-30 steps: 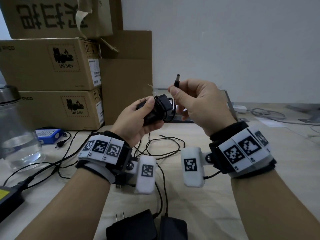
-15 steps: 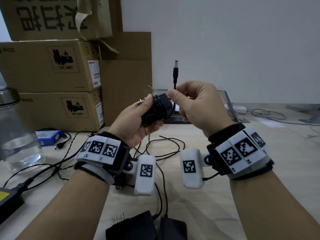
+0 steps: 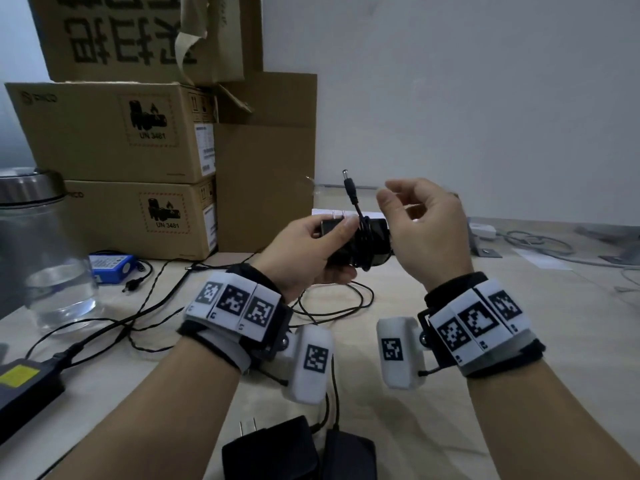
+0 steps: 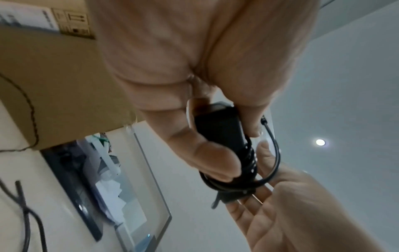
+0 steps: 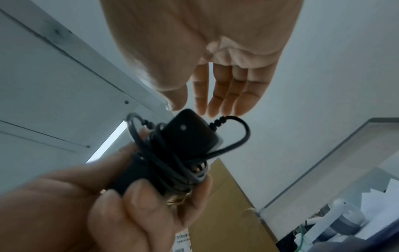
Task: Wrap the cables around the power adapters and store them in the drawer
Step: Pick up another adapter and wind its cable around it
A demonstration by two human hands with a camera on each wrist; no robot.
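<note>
My left hand (image 3: 311, 251) grips a small black power adapter (image 3: 372, 237) above the table, thumb on top. Its thin black cable (image 5: 172, 163) is wound round the body in several turns. The free end with the barrel plug (image 3: 349, 185) sticks up from the adapter. My right hand (image 3: 422, 230) hovers just right of the adapter with relaxed fingers (image 5: 224, 92) and holds nothing. In the left wrist view the adapter (image 4: 218, 126) sits between my thumb and fingers, with a cable loop (image 4: 274, 153) beside the right palm. Two more black adapters (image 3: 273, 448) lie at the near table edge. No drawer shows.
Stacked cardboard boxes (image 3: 114, 133) stand at the back left. A glass jar (image 3: 38, 254) with a metal lid, a blue battery pack (image 3: 110, 266) and a black power brick (image 3: 24, 382) lie left. Loose black cables (image 3: 332, 306) cross the wooden table (image 3: 554, 334).
My right hand has let go of the cable end and opened, drawing slightly right. The plug end now stands free. The left hand has turned the adapter more level.
</note>
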